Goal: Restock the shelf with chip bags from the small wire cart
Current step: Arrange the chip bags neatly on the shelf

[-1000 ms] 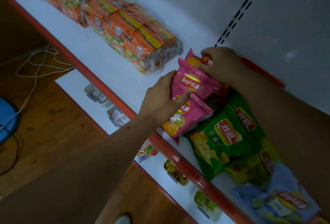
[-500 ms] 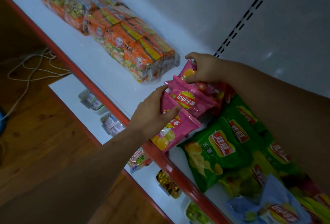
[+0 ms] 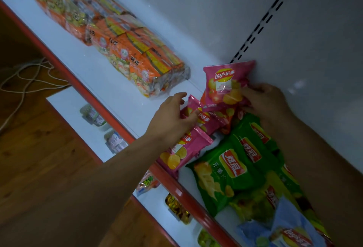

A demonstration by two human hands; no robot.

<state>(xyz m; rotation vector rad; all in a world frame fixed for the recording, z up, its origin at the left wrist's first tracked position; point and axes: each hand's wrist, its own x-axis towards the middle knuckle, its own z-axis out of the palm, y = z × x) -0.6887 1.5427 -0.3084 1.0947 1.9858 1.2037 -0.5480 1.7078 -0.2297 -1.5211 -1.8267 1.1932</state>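
Right hand [image 3: 269,103] pinches a pink chip bag [image 3: 225,83] and has just stood it up against the back wall. Left hand [image 3: 172,117], fingers loose, rests on two more pink bags [image 3: 188,146] lying flat just under it. Those likely go next.

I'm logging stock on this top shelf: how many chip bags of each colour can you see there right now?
Pink: 3, one upright at the back, one in the middle, one at the shelf edge.
Green: 3 clearly seen, front, middle, rear; more may lie hidden.
Blue: 1.
Total: 7 visible.
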